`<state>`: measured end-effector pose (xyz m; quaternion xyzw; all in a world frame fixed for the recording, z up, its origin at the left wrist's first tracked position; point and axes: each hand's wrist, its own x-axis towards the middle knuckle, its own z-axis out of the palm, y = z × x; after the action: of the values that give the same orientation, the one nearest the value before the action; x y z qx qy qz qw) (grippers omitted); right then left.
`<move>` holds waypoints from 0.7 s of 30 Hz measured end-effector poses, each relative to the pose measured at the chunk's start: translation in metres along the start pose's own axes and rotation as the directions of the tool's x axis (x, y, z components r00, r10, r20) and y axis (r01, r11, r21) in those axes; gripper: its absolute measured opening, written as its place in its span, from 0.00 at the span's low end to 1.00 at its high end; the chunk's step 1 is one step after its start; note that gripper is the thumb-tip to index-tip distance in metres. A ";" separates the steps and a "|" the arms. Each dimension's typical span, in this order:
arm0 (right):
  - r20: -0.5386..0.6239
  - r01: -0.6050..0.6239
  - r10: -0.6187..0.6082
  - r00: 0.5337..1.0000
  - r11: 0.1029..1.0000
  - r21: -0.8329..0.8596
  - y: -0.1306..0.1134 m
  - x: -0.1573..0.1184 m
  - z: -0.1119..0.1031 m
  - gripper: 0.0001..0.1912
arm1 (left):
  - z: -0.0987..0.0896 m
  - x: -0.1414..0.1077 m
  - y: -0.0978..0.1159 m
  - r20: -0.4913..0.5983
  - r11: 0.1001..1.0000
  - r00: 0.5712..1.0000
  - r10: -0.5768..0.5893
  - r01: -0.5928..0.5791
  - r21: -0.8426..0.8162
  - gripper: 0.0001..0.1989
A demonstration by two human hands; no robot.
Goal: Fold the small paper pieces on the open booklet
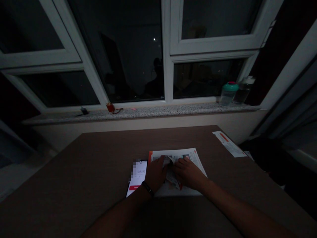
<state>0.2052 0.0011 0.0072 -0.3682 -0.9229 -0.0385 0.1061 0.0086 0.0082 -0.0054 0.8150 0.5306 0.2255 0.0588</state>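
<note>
Between my two hands is a piece of folded printed paper (172, 177), raised into a point at its top. My left hand (156, 172), with a dark band on the wrist, has its fingers closed on the left side of the folded paper. On the right side, my right hand (187, 172) grips the same paper with bent fingers. Beneath both hands lies a flat printed sheet (198, 162) with an orange left edge. A phone (138, 177) with a lit screen lies just left of my left hand.
A paper strip (229, 143) with an orange patch lies at the right edge of the brown table (99, 165). On the granite windowsill (153, 111) stand a teal-lidded bottle (229, 93), a clear bottle (244, 90), a small red jar (110, 107) and a small dark bottle (84, 110).
</note>
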 end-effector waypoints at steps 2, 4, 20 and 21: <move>0.010 0.011 -0.010 1.000 1.000 -0.013 0.000 0.000 0.000 0.09 | 0.000 -0.001 0.000 -0.015 1.000 1.000 0.008 -0.008 0.002 0.12; 0.018 0.024 -0.024 1.000 1.000 -0.020 0.000 0.000 0.000 0.09 | 0.000 -0.001 0.000 -0.030 0.999 0.999 0.034 -0.034 -0.004 0.12; 0.045 0.031 -0.030 0.999 0.999 -0.014 0.001 0.001 0.000 0.05 | 0.003 -0.001 0.000 -0.013 0.996 1.000 0.028 -0.027 0.081 0.16; 0.041 0.028 -0.028 0.999 1.000 -0.013 0.001 0.001 0.000 0.05 | 0.002 -0.001 0.000 -0.014 0.996 1.000 0.028 -0.026 0.084 0.16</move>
<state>0.2056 0.0024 0.0073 -0.3566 -0.9296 -0.0387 0.0842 0.0095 0.0075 -0.0077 0.8221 0.5290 0.2100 0.0176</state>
